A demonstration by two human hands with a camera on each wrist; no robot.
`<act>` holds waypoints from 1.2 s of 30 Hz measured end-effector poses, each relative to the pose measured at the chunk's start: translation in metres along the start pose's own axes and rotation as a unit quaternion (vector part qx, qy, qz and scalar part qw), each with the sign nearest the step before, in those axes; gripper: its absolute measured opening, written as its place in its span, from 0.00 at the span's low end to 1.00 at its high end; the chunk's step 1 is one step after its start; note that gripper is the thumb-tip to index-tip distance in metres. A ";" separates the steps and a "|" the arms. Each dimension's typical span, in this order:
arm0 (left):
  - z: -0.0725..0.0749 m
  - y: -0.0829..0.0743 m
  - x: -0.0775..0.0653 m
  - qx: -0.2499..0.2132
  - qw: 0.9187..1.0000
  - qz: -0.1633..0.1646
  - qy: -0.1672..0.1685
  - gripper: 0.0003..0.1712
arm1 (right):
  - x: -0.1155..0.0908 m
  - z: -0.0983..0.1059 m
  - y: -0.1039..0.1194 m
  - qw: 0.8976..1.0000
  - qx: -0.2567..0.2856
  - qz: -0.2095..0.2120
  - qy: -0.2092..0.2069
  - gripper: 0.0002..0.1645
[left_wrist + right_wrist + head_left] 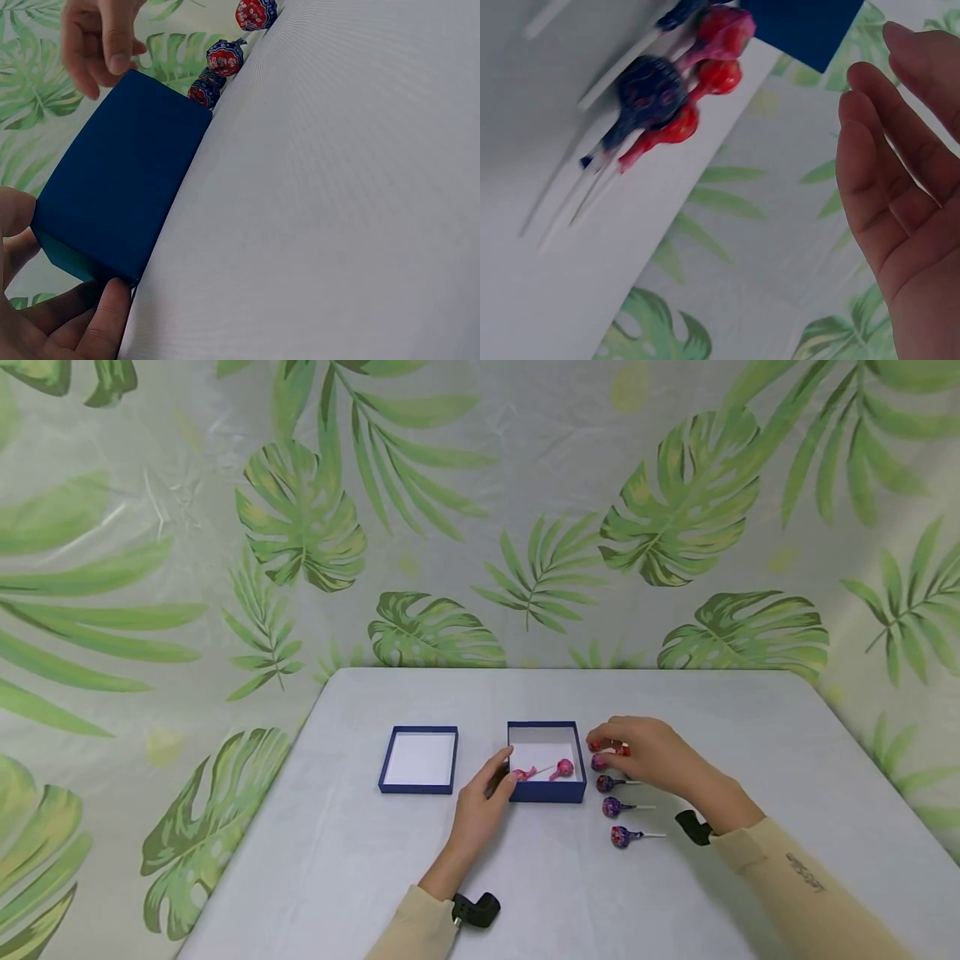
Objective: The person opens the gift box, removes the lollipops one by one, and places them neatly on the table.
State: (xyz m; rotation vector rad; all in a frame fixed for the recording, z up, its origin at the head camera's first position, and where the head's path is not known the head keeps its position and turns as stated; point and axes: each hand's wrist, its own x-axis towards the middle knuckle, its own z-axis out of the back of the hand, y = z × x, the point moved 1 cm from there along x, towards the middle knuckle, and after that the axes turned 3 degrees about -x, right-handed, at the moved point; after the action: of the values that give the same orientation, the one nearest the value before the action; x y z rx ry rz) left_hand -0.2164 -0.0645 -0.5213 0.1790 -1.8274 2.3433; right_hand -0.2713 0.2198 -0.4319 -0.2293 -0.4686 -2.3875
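My left hand (477, 806) holds the blue open box (547, 792) at its near left corner. In the left wrist view its thumb and fingers lie on two sides of the box (127, 180). Inside are a pink lollipop (563, 768) and a pinkish-red lollipop (522, 773). My right hand (656, 756) hovers above the far end of a row of lollipops, right of the box. Its fingers (862, 180) are loosely bent with nothing between them. Under it, partly hidden, are red lollipops (679, 124) and a pink lollipop (724, 34).
Nearer to me, dark wrapped lollipops (622, 837) continue the row, sticks pointing right. A shallow blue-rimmed lid (417, 790) with a white inside lies left of the box. Everything stands on a white-covered table (337, 860); a leaf-patterned sheet (435, 627) hangs behind.
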 end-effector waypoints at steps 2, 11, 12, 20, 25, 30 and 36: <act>0.000 0.000 0.000 0.001 1.000 -0.001 -0.001 0.26 | 0.005 -0.001 0.003 1.000 0.006 -0.002 0.001 0.15; -0.001 0.000 -0.001 0.004 1.000 -0.003 0.000 0.26 | 0.022 -0.010 0.018 1.000 0.019 0.020 0.000 0.19; -0.001 0.000 -0.001 0.004 1.000 -0.002 0.000 0.26 | 0.023 -0.012 0.020 1.000 0.018 0.022 -0.003 0.19; -0.001 0.001 0.000 0.009 1.000 0.001 0.003 0.27 | 0.038 -0.025 0.033 0.998 0.043 0.038 0.007 0.23; 0.001 0.001 0.000 0.008 1.000 -0.003 0.008 0.27 | 0.050 -0.040 0.037 0.995 0.073 0.037 0.054 0.23; 0.001 0.000 0.000 0.004 1.000 -0.012 0.009 0.26 | 0.059 -0.053 0.038 0.992 0.066 0.046 0.101 0.24; 0.001 0.000 -0.001 0.000 1.000 -0.008 0.009 0.27 | 0.067 -0.064 0.036 0.990 0.025 0.027 0.139 0.24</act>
State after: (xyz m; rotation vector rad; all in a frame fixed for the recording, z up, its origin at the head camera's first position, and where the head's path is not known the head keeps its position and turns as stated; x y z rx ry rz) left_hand -0.2154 -0.0658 -0.5211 0.1706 -1.8111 2.3262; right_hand -0.3002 0.1298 -0.4616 0.1110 -0.3853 -2.3049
